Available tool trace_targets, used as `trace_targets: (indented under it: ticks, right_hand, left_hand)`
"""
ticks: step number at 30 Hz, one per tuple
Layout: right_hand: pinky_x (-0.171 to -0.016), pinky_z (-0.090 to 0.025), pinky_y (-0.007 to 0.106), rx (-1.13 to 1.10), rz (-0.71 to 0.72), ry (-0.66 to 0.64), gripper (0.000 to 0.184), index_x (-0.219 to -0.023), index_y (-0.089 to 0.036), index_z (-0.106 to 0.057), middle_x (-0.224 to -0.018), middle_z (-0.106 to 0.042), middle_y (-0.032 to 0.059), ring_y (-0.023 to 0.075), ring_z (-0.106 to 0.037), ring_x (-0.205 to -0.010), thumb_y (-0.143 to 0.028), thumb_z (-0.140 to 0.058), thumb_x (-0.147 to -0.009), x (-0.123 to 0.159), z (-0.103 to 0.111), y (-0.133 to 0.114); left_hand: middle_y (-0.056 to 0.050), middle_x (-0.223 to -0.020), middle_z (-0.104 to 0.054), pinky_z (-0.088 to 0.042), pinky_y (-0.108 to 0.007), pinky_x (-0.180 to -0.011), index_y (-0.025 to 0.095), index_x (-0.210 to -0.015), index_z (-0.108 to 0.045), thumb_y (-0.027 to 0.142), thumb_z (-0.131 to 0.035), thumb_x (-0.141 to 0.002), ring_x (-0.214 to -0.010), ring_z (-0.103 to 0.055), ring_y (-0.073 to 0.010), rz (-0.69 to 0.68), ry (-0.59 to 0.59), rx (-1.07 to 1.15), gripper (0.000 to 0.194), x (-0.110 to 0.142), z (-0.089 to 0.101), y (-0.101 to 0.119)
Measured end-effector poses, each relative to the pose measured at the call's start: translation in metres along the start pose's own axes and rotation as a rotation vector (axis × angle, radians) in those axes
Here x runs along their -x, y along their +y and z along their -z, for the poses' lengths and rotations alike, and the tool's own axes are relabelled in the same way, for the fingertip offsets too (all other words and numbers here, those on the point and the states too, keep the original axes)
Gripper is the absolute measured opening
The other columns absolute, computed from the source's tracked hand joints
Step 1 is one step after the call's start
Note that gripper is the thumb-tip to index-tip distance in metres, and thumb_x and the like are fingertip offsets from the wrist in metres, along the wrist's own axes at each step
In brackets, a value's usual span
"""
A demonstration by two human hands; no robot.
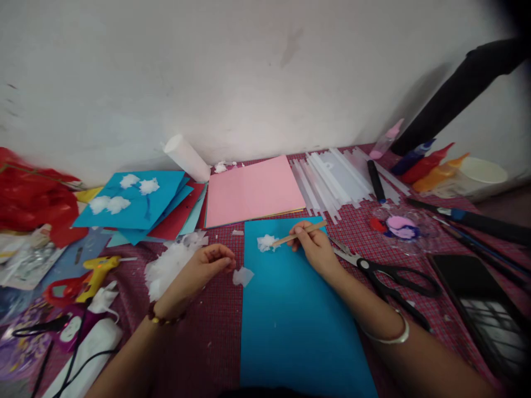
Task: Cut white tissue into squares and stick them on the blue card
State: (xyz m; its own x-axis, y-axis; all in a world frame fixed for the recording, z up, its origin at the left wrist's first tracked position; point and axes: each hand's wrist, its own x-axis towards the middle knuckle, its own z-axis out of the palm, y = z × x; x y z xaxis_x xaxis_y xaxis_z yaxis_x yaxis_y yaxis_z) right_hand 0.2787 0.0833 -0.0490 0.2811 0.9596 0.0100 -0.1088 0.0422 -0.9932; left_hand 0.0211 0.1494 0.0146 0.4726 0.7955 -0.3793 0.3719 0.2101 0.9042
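Note:
A blue paper sheet point(296, 320) lies in front of me on the red checked cloth. My right hand point(316, 247) is closed on a thin wooden stick point(299, 234), whose tip touches a small white tissue tuft point(266, 242) on the sheet's top left corner. My left hand point(203, 269) hovers left of the sheet with its fingertips pinched together; what they hold is too small to make out. Just below those fingers, a loose tissue scrap point(243, 276) rests at the sheet's left edge. A pile of white tissue point(168, 265) sits behind the left hand.
Black scissors point(388, 276) lie right of the sheet, a dark phone point(481, 309) further right. Pink paper point(253, 190), white strips point(332, 179) and glue bottles point(427, 163) stand at the back. A blue sheet with white tufts point(133, 199) and a yellow glue gun point(97, 271) are at left.

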Motion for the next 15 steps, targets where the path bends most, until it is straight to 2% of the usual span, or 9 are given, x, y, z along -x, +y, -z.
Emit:
trace_targets:
  ticks: [5, 8, 11, 15]
  right_hand:
    - [-0.053, -0.045, 0.028, -0.001, 0.013, -0.003, 0.029, -0.078, -0.020, -0.056, -0.061, -0.061, -0.0007, 0.0149, -0.055, -0.052, -0.047, -0.051, -0.088, 0.001, 0.000, -0.002]
    - [-0.053, -0.045, 0.028, 0.001, 0.011, -0.001, 0.030, -0.077, -0.020, -0.055, -0.061, -0.061, -0.0006, 0.0150, -0.055, -0.051, -0.048, -0.051, -0.087, 0.000, 0.000, -0.003]
    - [-0.054, -0.045, 0.028, 0.004, 0.008, -0.001, 0.030, -0.078, -0.020, -0.055, -0.061, -0.061, -0.0006, 0.0150, -0.055, -0.051, -0.048, -0.050, -0.088, 0.000, -0.001, -0.002]
    - [-0.055, -0.045, 0.029, 0.019, 0.002, -0.011, 0.030, -0.078, -0.020, -0.056, -0.062, -0.061, -0.0006, 0.0152, -0.055, -0.052, -0.047, -0.050, -0.088, 0.000, 0.000, -0.001]
  left_hand:
    - [0.000, -0.075, -0.067, -0.049, -0.028, -0.069, 0.020, -0.078, -0.064, 0.031, -0.065, -0.073, -0.072, -0.062, -0.0153, -0.053, 0.069, -0.193, 0.012, 0.006, -0.001, 0.003]
    - [-0.002, -0.080, -0.068, -0.050, -0.030, -0.069, 0.020, -0.086, -0.063, 0.029, -0.056, -0.080, -0.073, -0.062, -0.0167, -0.117, 0.040, -0.434, 0.014, 0.008, 0.001, -0.004]
    - [-0.004, -0.084, -0.066, -0.050, -0.033, -0.073, 0.019, -0.089, -0.064, 0.025, -0.052, -0.084, -0.077, -0.062, -0.0186, -0.249, 0.017, -0.771, 0.014, 0.017, -0.002, -0.015]
    - [-0.008, -0.094, -0.065, -0.049, -0.041, -0.081, 0.018, -0.096, -0.062, 0.022, -0.053, -0.085, -0.088, -0.060, -0.0238, -0.476, 0.140, -1.118, 0.014, 0.039, -0.019, -0.033]
